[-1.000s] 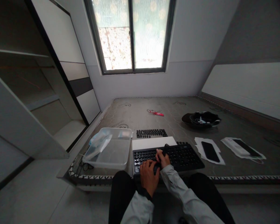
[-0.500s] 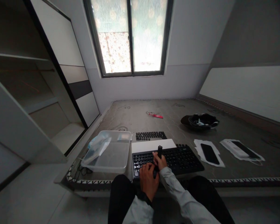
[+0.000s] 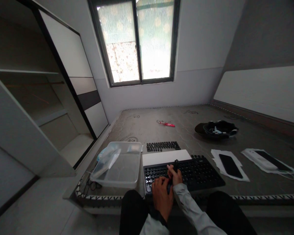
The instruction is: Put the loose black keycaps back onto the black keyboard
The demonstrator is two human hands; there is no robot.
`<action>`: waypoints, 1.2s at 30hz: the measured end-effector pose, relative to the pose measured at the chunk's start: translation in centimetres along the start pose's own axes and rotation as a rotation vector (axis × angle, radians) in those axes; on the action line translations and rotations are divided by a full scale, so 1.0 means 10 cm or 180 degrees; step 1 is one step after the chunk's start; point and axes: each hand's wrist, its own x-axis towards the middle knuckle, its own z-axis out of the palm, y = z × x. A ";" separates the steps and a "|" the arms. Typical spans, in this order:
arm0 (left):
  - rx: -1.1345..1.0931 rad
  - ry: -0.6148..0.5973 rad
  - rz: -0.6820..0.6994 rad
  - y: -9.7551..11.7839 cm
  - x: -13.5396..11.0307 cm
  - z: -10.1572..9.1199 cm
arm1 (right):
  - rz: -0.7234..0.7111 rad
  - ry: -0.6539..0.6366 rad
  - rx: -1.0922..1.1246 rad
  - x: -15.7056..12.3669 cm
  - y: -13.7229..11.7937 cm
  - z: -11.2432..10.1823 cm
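The black keyboard (image 3: 201, 173) lies beneath both hands, stretching from their ten o'clock to three o'clock; the right hand (image 3: 176, 176) grasps a dark stick-like tool (image 3: 176, 162); the left hand (image 3: 162, 197) bends over the keyboard's eight o'clock, whether gripping anything I cannot tell.

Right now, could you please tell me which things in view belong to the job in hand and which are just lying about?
Seemingly in the job:
keyboard, under the left hand
black tool, in the right hand
loose keys, laid beyond

Seemingly just lying about:
cap
phone
red item
tub (less sure)
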 end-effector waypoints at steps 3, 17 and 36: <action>-0.0045 -0.0006 0.0030 0.00 -0.01 0.00 | -0.0008 0.0003 0.0074 0.01 -0.03 0.00; -0.0031 0.0037 0.0098 0.05 0.01 -0.06 | 0.0075 -0.0362 0.0015 0.09 -0.05 -0.26; 0.0112 -0.0043 0.0064 0.07 0.04 -0.07 | 0.0005 -0.0619 -0.0300 -0.01 -0.14 -0.07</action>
